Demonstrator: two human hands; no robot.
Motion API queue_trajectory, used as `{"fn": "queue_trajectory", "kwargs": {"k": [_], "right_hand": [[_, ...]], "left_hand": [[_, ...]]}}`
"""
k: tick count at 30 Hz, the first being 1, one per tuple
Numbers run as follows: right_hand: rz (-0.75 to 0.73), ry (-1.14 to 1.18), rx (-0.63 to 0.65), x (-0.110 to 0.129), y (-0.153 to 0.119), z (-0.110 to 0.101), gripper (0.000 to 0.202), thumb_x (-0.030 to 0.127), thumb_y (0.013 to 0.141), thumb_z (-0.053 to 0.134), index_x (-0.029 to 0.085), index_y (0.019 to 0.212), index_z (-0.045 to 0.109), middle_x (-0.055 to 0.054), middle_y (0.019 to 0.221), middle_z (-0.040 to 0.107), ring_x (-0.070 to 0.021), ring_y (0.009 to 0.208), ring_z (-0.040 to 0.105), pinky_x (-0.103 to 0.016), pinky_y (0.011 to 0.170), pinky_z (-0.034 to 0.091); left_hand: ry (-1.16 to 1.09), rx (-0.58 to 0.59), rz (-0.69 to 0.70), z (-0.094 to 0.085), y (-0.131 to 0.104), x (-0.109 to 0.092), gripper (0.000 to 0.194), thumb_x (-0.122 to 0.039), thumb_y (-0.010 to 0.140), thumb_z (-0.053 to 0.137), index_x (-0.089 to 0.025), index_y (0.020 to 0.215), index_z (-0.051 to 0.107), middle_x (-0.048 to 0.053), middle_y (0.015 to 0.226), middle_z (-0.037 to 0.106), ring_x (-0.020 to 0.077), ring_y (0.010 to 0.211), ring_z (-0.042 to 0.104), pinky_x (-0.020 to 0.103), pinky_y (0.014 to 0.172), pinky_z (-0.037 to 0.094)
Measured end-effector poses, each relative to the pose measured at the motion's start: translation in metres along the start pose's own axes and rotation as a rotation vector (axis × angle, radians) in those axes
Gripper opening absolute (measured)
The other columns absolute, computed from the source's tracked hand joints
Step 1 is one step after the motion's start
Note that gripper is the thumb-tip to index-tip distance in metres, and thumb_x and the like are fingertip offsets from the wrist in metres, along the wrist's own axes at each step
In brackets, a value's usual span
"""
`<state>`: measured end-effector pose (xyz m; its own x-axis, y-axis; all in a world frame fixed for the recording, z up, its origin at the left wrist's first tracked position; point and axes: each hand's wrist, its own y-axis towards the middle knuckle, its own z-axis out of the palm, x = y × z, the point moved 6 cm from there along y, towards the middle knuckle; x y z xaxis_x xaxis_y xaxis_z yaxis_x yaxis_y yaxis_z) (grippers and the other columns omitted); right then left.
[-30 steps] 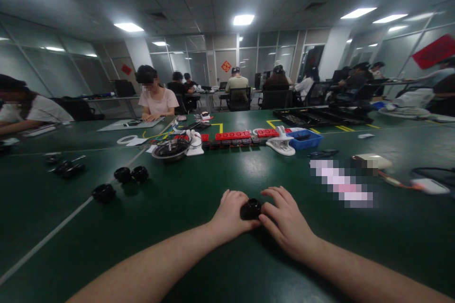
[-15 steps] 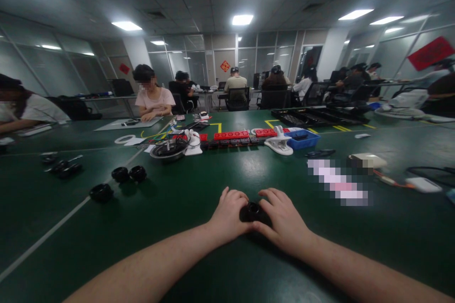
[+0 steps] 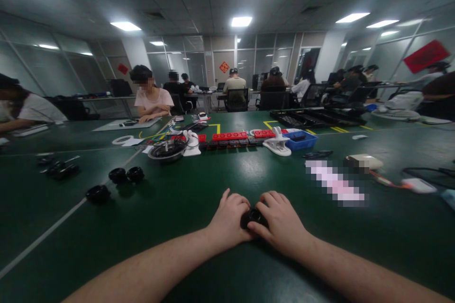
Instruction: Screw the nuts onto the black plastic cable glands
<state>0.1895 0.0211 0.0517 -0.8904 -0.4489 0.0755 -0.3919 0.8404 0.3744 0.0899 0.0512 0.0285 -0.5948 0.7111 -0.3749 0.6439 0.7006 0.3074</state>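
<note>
Just above the green table [image 3: 199, 265], a round black part [image 3: 253, 216] with a hole in its top sits between my two hands; whether it touches the table I cannot tell. My left hand [image 3: 231, 215] is curled against its left side, the index finger lifted a little. My right hand [image 3: 280, 215] wraps round the right side, its thumb across the near edge. The underside of the part is hidden. Off to the left stand several rounded black parts [image 3: 98, 194], with small black pieces with metal rods [image 3: 60, 168] beyond them.
Ahead lie a round tray of black parts [image 3: 167, 151], a row of red blocks [image 3: 230, 136], a white clip [image 3: 278, 144] and a blue bin [image 3: 301, 140]. A white box with a cable [image 3: 369, 161] is at right. A co-worker in pink [image 3: 153, 97] sits across the table.
My hands have shifted slightly around the black part; the right thumb now lies higher across its near edge. The view has turned a little to the right.
</note>
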Motion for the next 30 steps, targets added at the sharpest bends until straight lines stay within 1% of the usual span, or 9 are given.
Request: {"fn": "queue_trajectory", "kwargs": {"k": [3,6,8,13,19,23,30], "right_hand": [[0.013,0.043,0.008,0.001,0.0,0.0,0.026,0.041,0.077,0.049,0.018,0.079,0.058,-0.006,0.08,0.051,-0.02,0.079,0.044,-0.034,0.071,0.036],[0.011,0.11,0.006,0.003,0.0,0.0,0.021,0.035,0.077,0.05,0.018,0.089,0.056,-0.006,0.082,0.051,-0.0192,0.078,0.044,-0.033,0.069,0.037],[-0.02,0.153,-0.001,0.006,-0.001,-0.001,0.02,0.03,0.078,0.049,0.018,0.093,0.055,-0.006,0.083,0.051,-0.0189,0.078,0.044,-0.033,0.07,0.037],[-0.087,0.181,-0.019,0.011,-0.004,-0.003,0.018,0.024,0.079,0.048,0.016,0.093,0.055,-0.006,0.081,0.052,-0.0189,0.078,0.044,-0.034,0.071,0.038],[-0.103,0.171,-0.026,0.012,-0.005,-0.004,0.018,0.022,0.079,0.046,0.016,0.094,0.055,-0.007,0.081,0.052,-0.0187,0.076,0.044,-0.033,0.069,0.039],[-0.104,0.173,-0.006,0.012,-0.005,-0.003,0.019,0.021,0.078,0.046,0.015,0.094,0.055,-0.007,0.082,0.052,-0.0189,0.077,0.044,-0.034,0.071,0.039],[-0.108,0.165,0.006,0.011,-0.005,-0.002,0.021,0.024,0.079,0.046,0.016,0.097,0.054,-0.007,0.082,0.052,-0.0189,0.077,0.044,-0.034,0.069,0.039]], "left_hand": [[-0.002,0.01,-0.001,0.0,0.0,-0.002,0.028,-0.037,0.056,0.065,-0.019,0.075,0.055,0.001,0.09,0.056,0.0189,0.092,0.049,0.048,0.102,0.014],[0.009,0.021,0.0,0.0,0.0,-0.003,0.026,-0.036,0.058,0.064,-0.019,0.077,0.055,0.001,0.091,0.056,0.0191,0.093,0.048,0.048,0.102,0.014],[0.008,0.018,0.002,0.0,-0.001,-0.002,0.027,-0.036,0.059,0.063,-0.019,0.078,0.055,0.001,0.092,0.056,0.0187,0.094,0.048,0.047,0.102,0.013],[-0.013,0.005,0.0,0.001,-0.001,0.0,0.026,-0.034,0.058,0.064,-0.019,0.077,0.054,0.0,0.09,0.055,0.0185,0.092,0.048,0.047,0.102,0.012],[-0.043,0.027,-0.012,0.001,0.001,0.002,0.027,-0.035,0.057,0.065,-0.019,0.075,0.054,0.001,0.089,0.056,0.0192,0.091,0.049,0.049,0.102,0.013],[-0.05,0.027,-0.009,0.001,0.0,0.001,0.028,-0.035,0.057,0.066,-0.019,0.076,0.054,0.001,0.089,0.056,0.019,0.091,0.049,0.049,0.101,0.012],[-0.049,0.034,-0.011,0.001,0.0,0.001,0.028,-0.035,0.058,0.065,-0.019,0.078,0.054,0.0,0.089,0.056,0.0188,0.091,0.049,0.049,0.101,0.013]]}}
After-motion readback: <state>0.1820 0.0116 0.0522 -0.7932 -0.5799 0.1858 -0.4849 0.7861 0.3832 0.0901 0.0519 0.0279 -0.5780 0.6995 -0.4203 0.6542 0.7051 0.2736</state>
